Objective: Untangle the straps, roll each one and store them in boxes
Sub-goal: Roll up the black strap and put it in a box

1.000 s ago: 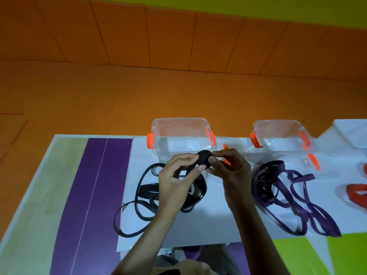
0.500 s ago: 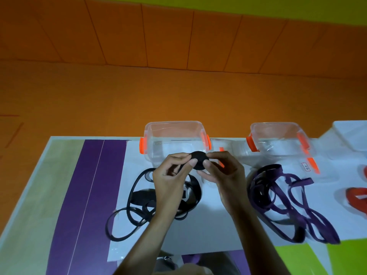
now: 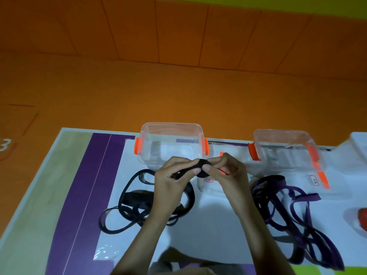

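Both hands meet just in front of the clear plastic box with orange latches (image 3: 148, 155), raised a little above the bench (image 3: 79, 195). Between them sits a small tight roll of black strap (image 3: 201, 169). The left hand (image 3: 170, 181) has its grip pinched on the roll's near side, thumb and forefinger closing on the strap where it feeds into the coil. The right hand (image 3: 226, 175) pinches the roll from the other side, thumb flat on its face and the other fingers curled in behind.

From the roll the loose tail of the black strap (image 3: 135, 203) drops under the left palm into a heap of loops on the white sheet (image 3: 208, 225). That heap lies in front of the box and slightly to its left.

The box stands upright with no lid on, and I can see nothing inside it. A clear lid with a small label (image 3: 205, 185) lies flat in front of the box's right corner, partly under the right hand.

To the right of the box stands a second clear box with orange latches (image 3: 282, 133), also without a lid. In front of that one sprawls a tangle of purple straps (image 3: 278, 215) – well apart from the black heap. Farther right again, at the edge of view, a red-orange shape (image 3: 363, 218) is cut off; I cannot tell what it is.
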Motion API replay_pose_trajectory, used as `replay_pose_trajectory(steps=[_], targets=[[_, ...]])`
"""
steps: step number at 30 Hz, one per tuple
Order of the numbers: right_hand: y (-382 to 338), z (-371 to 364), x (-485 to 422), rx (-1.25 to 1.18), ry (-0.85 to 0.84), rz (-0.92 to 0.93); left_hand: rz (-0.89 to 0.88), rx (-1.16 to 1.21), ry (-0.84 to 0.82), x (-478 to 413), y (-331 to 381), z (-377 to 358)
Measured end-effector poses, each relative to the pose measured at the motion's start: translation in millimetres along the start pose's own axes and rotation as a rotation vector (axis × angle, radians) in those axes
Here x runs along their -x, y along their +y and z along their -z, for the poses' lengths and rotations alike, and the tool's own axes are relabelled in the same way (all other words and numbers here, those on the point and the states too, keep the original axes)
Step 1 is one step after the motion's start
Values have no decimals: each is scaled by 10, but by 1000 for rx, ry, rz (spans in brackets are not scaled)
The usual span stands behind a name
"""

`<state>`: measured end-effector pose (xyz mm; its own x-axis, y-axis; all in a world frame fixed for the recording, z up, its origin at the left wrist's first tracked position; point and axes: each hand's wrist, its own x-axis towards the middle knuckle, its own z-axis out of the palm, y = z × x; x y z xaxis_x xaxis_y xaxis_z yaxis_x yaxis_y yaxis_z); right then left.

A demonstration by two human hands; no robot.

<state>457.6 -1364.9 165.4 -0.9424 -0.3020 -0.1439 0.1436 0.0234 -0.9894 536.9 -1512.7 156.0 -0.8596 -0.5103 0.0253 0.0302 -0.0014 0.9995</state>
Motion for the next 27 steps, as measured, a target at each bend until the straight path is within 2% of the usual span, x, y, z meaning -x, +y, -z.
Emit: replay_pose_trajectory(steps=[4,8,14,20,24,27], targets=[[-65,125,-50,7,22,48,99,56,101,-19,63,-178],[-56,95,-14,-124,16,30,47,93,130,14,33,-233],[-26,188,-22,-79,-46,-15,71,100,1,30,94,-224],[-55,-79,97,-98,57,45,9,19,19,112,39,-36],[-17,-245,200,-45,16,35,10,-8,-27,150,35,220],[-31,-300,254,0,-1,31,14,0,3,186,109,386]])
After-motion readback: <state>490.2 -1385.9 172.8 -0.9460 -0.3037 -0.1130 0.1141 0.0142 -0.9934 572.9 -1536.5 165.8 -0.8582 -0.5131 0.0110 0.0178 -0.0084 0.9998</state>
